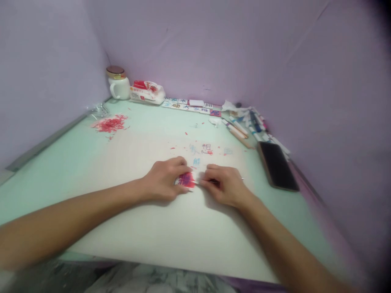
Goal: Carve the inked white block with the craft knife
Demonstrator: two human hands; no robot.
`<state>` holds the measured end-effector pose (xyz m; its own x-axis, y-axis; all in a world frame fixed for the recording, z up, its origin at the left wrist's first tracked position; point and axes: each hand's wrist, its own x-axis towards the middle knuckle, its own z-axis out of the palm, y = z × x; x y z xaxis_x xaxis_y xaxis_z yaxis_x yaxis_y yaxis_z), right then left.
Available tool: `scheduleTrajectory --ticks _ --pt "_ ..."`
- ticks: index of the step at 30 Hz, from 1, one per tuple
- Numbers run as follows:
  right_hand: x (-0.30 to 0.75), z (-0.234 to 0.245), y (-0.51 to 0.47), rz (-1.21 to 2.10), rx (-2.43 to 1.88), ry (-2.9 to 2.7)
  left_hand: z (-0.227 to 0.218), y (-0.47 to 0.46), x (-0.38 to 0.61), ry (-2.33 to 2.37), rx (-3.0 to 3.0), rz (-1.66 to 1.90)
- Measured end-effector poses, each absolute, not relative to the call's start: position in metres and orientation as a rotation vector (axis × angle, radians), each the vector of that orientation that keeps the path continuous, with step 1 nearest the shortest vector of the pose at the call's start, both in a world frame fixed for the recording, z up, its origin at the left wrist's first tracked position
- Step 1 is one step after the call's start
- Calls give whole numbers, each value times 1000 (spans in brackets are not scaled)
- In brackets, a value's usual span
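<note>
My left hand (165, 179) rests on the pale green table (61, 162), fingers curled round a small white card covered in red and purple colour (186, 180). My right hand (224, 183) lies just right of the card, fingers pinched together at its right edge; what they pinch is too small to make out. Blue and red written characters (206, 148) mark the table surface just beyond both hands.
A black phone (277, 165) lies at the right. Several markers and pens (247, 126) are heaped at the back right. A row of character cards (189, 106), a wipes pack (146, 92) and a white mug (118, 83) line the back wall. Red scraps (110, 123) lie at the left.
</note>
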<state>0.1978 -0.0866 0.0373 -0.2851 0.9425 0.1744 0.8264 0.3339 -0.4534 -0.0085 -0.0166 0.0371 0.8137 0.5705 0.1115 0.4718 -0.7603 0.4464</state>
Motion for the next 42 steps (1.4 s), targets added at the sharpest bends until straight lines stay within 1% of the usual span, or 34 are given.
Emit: scheduleTrajectory --ticks 3,6,9,11,14,15,16,17,19,23,27,30,33,42 --pt "202 35 -88 439 -1508 -2187 38 -15 -8 777 2598 322" --pt "205 31 -90 561 -1435 -2090 36 -15 -9 769 2616 321" --pt "205 26 -90 567 -1426 -1925 31 -15 -10 723 2640 452" --pt "204 24 -89 452 -1454 -1805 29 -16 -11 639 2698 698" --pt "202 25 -88 233 -1457 -1613 30 -17 -11 474 2874 1341" --pt "203 26 -88 174 -1446 -1558 30 -16 -11 439 2946 1495" --pt "203 28 -88 128 -1430 -1518 30 -16 -11 411 3025 1557" --pt "203 29 -88 94 -1414 -1489 30 -14 -10 398 3106 1528" --pt "204 31 -88 61 -1390 -1462 30 -12 -9 358 3228 1352" --pt "203 31 -88 55 -1383 -1480 28 -7 -9 294 3145 1247" --pt "203 29 -91 74 -1427 -1565 31 -7 -11 592 2759 718" --pt "201 27 -96 105 -1572 -1702 33 -8 -11 763 2612 490" --pt "196 26 -99 103 -1662 -1787 34 -9 -10 812 2581 443" --pt "180 25 -99 -92 -1779 -1855 33 -12 -8 747 2584 475"
